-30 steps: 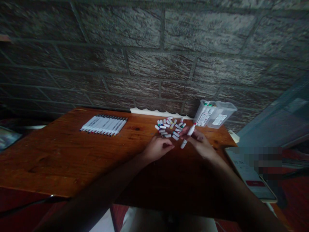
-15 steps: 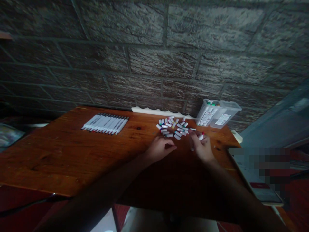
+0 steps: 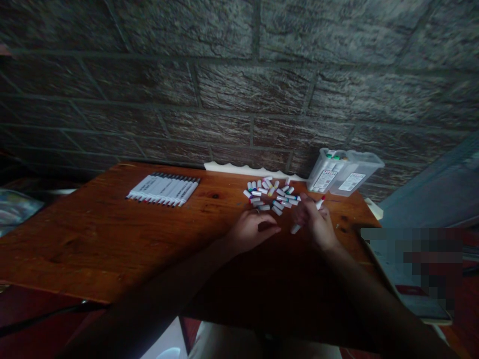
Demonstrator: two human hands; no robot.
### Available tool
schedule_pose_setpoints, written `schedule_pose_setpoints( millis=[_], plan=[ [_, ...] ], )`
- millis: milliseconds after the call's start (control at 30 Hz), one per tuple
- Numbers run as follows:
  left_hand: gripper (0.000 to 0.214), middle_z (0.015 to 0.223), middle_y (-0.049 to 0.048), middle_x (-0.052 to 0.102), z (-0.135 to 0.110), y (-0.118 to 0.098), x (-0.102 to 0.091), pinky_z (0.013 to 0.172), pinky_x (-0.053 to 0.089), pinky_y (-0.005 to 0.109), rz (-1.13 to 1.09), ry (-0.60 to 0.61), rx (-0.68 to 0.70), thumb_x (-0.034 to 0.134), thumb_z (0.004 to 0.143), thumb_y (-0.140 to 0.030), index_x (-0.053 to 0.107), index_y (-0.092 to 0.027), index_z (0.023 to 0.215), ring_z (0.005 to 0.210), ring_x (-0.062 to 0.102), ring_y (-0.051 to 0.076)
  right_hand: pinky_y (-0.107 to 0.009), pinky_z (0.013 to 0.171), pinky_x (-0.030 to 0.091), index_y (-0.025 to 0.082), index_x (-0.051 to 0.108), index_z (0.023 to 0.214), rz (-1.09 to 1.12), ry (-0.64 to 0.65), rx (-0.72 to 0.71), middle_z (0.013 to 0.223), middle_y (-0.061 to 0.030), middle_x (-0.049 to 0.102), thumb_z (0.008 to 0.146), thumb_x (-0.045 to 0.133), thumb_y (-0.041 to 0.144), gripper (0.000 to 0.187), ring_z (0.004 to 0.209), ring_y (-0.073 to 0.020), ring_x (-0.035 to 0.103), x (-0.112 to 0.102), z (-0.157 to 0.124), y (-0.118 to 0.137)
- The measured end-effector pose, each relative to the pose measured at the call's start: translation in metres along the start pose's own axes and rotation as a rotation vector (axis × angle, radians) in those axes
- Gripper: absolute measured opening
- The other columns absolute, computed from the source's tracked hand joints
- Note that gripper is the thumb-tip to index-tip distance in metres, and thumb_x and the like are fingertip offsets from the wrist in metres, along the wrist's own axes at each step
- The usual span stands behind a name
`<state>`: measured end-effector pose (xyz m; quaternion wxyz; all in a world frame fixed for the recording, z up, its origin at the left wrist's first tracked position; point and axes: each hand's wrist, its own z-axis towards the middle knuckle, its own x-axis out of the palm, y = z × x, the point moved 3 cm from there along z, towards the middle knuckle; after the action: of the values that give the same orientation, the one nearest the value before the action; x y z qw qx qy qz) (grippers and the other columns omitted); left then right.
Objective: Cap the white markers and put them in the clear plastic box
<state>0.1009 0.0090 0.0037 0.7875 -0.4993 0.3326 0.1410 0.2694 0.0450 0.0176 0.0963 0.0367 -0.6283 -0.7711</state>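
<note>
My right hand [image 3: 316,222] is closed around a white marker [image 3: 295,229]; its red end pokes out above the fist and its pale end shows below. Most of the barrel is hidden by the fingers. To its left, my left hand [image 3: 252,230] hovers low over the table, thumb and fingers curved with a small gap between them and nothing visible inside. Just beyond both hands lies a loose cluster of short white marker caps [image 3: 277,192] with coloured bands. Farther left, a row of white markers [image 3: 164,189] lies side by side.
Two clear plastic cases [image 3: 346,172] stand at the back right, the left one holding several markers with green ends. A wavy-edged white strip [image 3: 247,172] runs along the brick wall [image 3: 232,94] behind the wooden table [image 3: 93,239]. Partly blurred items sit at the right.
The marker in my right hand has tilted, its red end now standing farther out of the fist. My left hand's thumb and fingers have parted slightly. The view has shifted a little.
</note>
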Motion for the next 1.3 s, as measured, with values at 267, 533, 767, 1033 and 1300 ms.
schedule_pose_setpoints(
  millis=[267,533,767,1033,1300],
  plan=[
    [0.026,0.083,0.0018,0.070,-0.002,-0.012,0.003,0.064,0.043,0.024,-0.112,0.042,0.061,0.061,0.086,-0.039,0.071,-0.020,0.101,0.070,0.058,0.013,-0.033,0.061,0.048,0.024,0.041,0.074,0.228,0.047,0.046,0.068,-0.0007,0.046,0.084,0.044,0.050,0.028,0.061,-0.0161,0.049,0.019,-0.001,0.014],
    [0.027,0.070,0.0007,0.064,0.001,0.000,0.000,0.056,0.038,0.021,-0.189,-0.125,-0.022,0.058,0.088,-0.039,0.069,-0.016,0.096,0.058,0.050,0.010,-0.031,0.078,0.051,0.022,0.064,0.088,0.232,-0.021,0.094,0.091,-0.0036,0.066,0.075,0.069,0.045,0.027,0.082,-0.0171,0.062,0.000,0.002,-0.004],
    [0.040,0.084,0.0065,0.069,0.009,0.006,-0.009,0.058,0.041,0.023,-0.639,-0.148,-0.170,0.060,0.086,-0.045,0.064,-0.013,0.110,0.065,0.056,0.011,-0.023,0.055,0.045,0.020,0.068,0.091,0.181,-0.078,0.149,0.080,-0.0013,0.065,0.070,0.074,0.048,0.036,0.060,-0.0106,0.053,-0.006,0.002,0.000],
    [0.039,0.075,0.0051,0.066,0.008,0.009,-0.003,0.052,0.034,0.022,-0.863,0.039,-0.240,0.061,0.084,-0.048,0.064,-0.012,0.098,0.055,0.049,0.007,-0.022,0.048,0.036,0.021,0.067,0.085,0.195,-0.055,0.134,0.074,0.0020,0.061,0.071,0.074,0.047,0.031,0.053,-0.0080,0.044,-0.007,0.002,0.000],
    [0.037,0.075,0.0036,0.067,0.007,0.001,-0.005,0.056,0.037,0.021,-0.744,0.106,-0.165,0.062,0.086,-0.044,0.066,-0.013,0.105,0.059,0.049,0.007,-0.022,0.047,0.032,0.018,0.072,0.084,0.033,0.097,0.092,0.070,0.0013,0.060,0.074,0.072,0.047,0.030,0.053,-0.0072,0.041,0.002,-0.003,0.008]
  ],
)
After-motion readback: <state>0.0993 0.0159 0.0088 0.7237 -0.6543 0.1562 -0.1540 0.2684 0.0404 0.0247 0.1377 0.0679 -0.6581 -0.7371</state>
